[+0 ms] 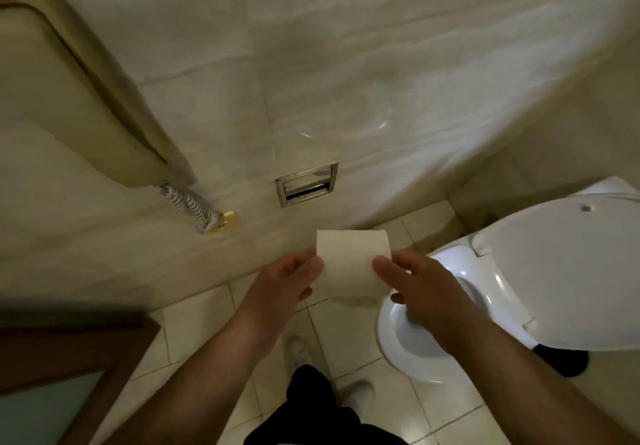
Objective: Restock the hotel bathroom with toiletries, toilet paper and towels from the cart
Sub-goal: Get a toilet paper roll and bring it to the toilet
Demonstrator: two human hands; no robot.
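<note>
A cream toilet paper roll (349, 261) is held sideways between both my hands, low in front of the tiled wall. My left hand (284, 285) grips its left end with thumb on top and fingers curled beneath. My right hand (419, 285) pinches the right end the same way. Just above the roll, a recessed steel toilet paper holder (306, 183) sits in the wall, and no roll shows in it. The roll is a short gap below the holder, not touching it.
A white toilet (450, 306) with its lid (561, 271) raised stands at the right, right under my right hand. A beige wall phone (79, 98) with a coiled cord (188, 207) hangs at the left. A dark wooden door frame (69, 347) is at the lower left. My shoes are on the tiled floor (194, 323).
</note>
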